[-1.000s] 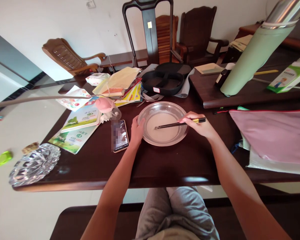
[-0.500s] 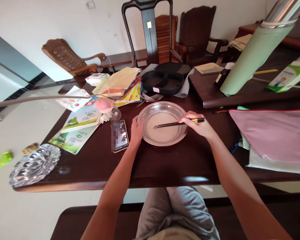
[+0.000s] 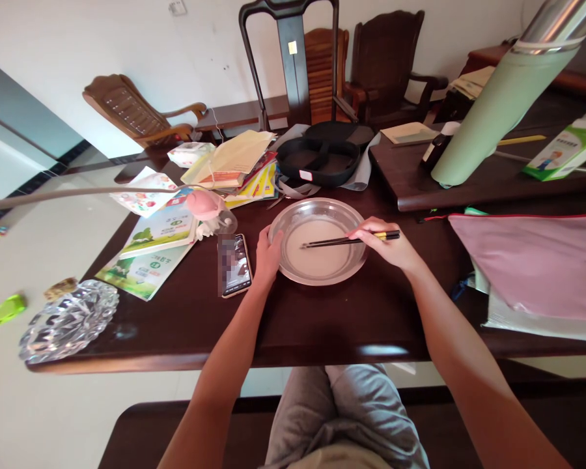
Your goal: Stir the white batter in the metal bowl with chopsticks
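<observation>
A round, shallow metal basin (image 3: 317, 279) stands on the dark wooden table in front of me, with whitish liquid (image 3: 317, 257) in its bottom. My left hand (image 3: 268, 251) grips the basin's left rim, thumb on the inner side and fingers outside. In my right hand (image 3: 378, 242) is a pair of black chopsticks (image 3: 334, 241) with yellow bands near the upper ends. The hand is closed round them above the basin's right rim. Their tips point left, at the liquid near the basin's middle; how deep they dip I cannot tell.
Left of the basin lies a lit phone (image 3: 234, 266), beside a pink-topped object (image 3: 208, 205), booklets (image 3: 151, 238) and a glass dish (image 3: 71, 319). Behind is an open black case (image 3: 317, 156). To the right are a pink zip pouch (image 3: 532, 264) and a tall green flask (image 3: 505, 114).
Almost nothing differs. Both hands, the basin and the chopsticks keep their places; the whole view has shifted very slightly.
</observation>
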